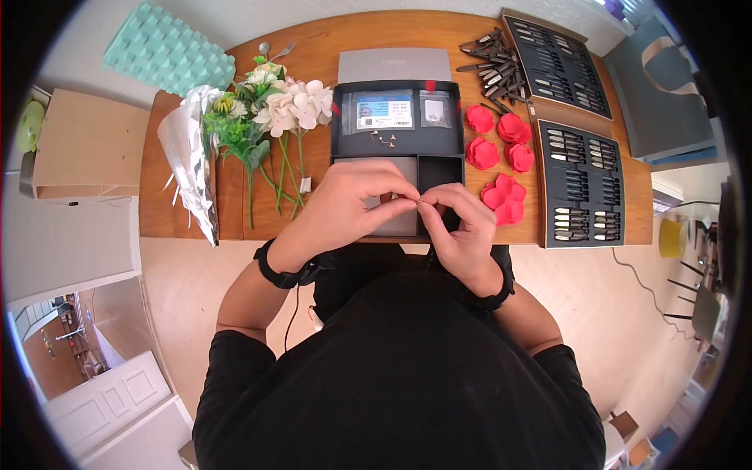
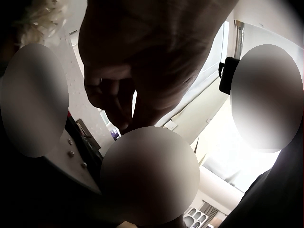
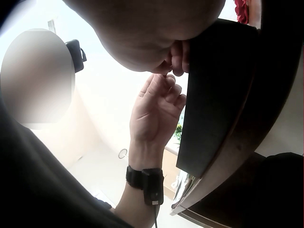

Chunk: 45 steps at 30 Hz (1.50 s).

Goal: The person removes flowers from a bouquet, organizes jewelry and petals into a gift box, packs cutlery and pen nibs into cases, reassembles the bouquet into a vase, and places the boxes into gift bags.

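Observation:
Over the front of a black divided box [image 1: 439, 145], both hands meet fingertip to fingertip. My left hand [image 1: 345, 200] pinches a tiny metallic piece [image 1: 420, 202] between thumb and index finger. From the other side my right hand [image 1: 464, 235] pinches the same piece; its kind cannot be told, as the fingers cover most of it. Several small earring-like pieces [image 1: 384, 139] lie in the box's back compartment. Behind them are a clear packet with a printed card [image 1: 384, 113] and a smaller packet [image 1: 435, 110]. In the right wrist view, the left hand [image 3: 154, 111] touches the right hand's fingertips.
Flowers [image 1: 294, 110] and a silver foil wrap [image 1: 188, 157] lie left of the box. Red flower heads [image 1: 504, 197] sit at its right. Beyond them are black trays of pale-tipped sticks [image 1: 581, 184] and a loose pile of sticks [image 1: 497, 66]. A mint-green textured block [image 1: 168, 51] stands back left.

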### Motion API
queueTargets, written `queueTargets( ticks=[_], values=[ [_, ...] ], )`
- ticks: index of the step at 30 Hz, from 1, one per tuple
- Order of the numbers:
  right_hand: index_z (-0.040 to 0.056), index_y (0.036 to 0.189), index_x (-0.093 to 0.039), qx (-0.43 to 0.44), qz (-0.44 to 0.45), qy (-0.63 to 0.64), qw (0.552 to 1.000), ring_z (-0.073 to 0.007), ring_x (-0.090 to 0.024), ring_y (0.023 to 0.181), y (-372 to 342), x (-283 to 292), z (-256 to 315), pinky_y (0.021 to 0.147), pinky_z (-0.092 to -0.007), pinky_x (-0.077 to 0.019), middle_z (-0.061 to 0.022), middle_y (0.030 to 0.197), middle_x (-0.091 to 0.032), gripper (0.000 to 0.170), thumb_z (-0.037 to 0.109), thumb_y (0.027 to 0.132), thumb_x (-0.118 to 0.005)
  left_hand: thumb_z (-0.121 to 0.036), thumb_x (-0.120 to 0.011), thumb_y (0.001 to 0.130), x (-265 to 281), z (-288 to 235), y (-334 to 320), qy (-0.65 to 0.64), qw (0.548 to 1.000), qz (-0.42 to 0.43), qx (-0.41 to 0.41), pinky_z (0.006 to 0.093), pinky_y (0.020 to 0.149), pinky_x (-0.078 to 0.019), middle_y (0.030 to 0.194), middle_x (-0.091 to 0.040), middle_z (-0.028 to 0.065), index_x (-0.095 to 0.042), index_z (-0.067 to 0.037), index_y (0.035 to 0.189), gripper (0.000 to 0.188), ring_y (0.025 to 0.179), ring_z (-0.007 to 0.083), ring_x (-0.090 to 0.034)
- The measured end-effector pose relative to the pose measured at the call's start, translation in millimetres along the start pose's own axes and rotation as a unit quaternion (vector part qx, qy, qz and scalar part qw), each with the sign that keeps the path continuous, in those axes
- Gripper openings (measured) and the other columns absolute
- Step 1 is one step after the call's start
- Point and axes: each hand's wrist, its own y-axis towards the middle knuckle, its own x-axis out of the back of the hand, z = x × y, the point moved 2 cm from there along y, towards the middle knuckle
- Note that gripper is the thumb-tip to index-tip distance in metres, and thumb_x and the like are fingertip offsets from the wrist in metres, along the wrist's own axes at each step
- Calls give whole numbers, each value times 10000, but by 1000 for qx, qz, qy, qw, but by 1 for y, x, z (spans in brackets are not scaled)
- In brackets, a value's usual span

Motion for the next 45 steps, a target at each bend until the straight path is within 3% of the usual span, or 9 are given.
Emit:
queueTargets(
  ticks=[6, 14, 18, 27, 35, 45],
  values=[
    [-15, 1076, -811, 1, 3, -3, 1000, -154, -701, 774, 1, 1, 2, 671, -287, -562, -97, 1013, -796, 107, -58, 986, -849, -43, -885, 971, -4, 1, 0, 18, 1000, -16, -17, 331, 747, -567, 966, -812, 76, -862, -30, 1061, 93, 859, 209, -752],
    [-19, 1103, -822, 12, -3, -9, 1000, -171, -733, 811, 1, 1, 3, 700, -294, -581, -112, 1032, -797, 119, -72, 997, -835, -43, -852, 1007, -3, 10, 1, -76, 993, 17, 90, 302, 773, -529, 947, -762, 19, -825, -33, 1031, 37, 826, 132, -652],
    [-18, 1103, -827, -14, -11, -1, 1000, -172, -738, 811, 1, 0, 3, 700, -298, -586, -115, 1040, -799, 124, -74, 993, -838, -47, -855, 1007, 0, 10, -1, -84, 992, 31, 94, 305, 773, -527, 957, -768, 19, -826, -35, 1031, 39, 837, 136, -654],
    [-12, 1093, -818, -3, 5, -10, 1000, -156, -710, 778, 1, 0, 3, 676, -289, -568, -97, 1030, -793, 135, -75, 977, -847, -62, -869, 999, 2, 7, 0, -65, 994, 45, 77, 310, 769, -525, 959, -784, 31, -839, -39, 1042, 58, 850, 143, -667],
    [-3, 1080, -796, -1, -1, -7, 1000, -153, -665, 749, 0, 0, 1, 667, -291, -549, -86, 1004, -773, 141, -86, 973, -836, -6, -928, 917, -2, 5, -5, -20, 1000, -5, 11, 302, 735, -569, 979, -810, 57, -875, -39, 1108, 201, 806, 155, -729],
    [-4, 1086, -797, 0, 0, -10, 1000, -163, -681, 773, 0, 0, 1, 675, -294, -557, -92, 1010, -776, 138, -81, 978, -837, 9, -919, 918, -5, 4, -8, -2, 1000, -18, -3, 305, 718, -585, 1003, -810, 66, -866, -34, 1106, 200, 790, 159, -735]
  ],
)
